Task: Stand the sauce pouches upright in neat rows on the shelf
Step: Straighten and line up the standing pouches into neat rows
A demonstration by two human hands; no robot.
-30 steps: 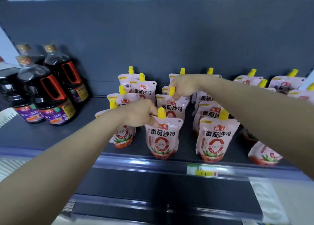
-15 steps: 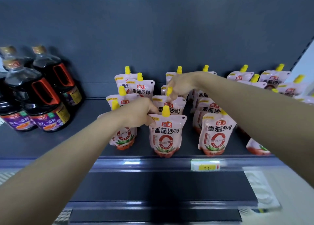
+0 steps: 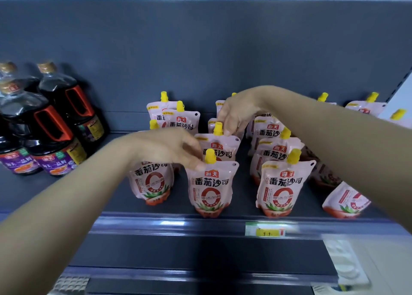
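Observation:
Pink tomato sauce pouches with yellow caps stand in rows on the dark shelf. My left hand hovers over the front left pouch, fingers apart, fingertips touching the top left corner of the front middle pouch. My right hand reaches in from the right, and its loose fingers rest beside the yellow cap of the second-row pouch. Another front pouch stands upright to the right. At the far right a pouch leans, partly hidden by my right forearm.
Dark soy sauce bottles with red handles stand at the left of the shelf. More pouches line the back wall. A price tag sits on the shelf's front rail. A lower shelf lies below.
My left hand has loosened from the front middle pouch's corner and my right fingers have opened off the second-row pouch's cap. The view has tilted slightly.

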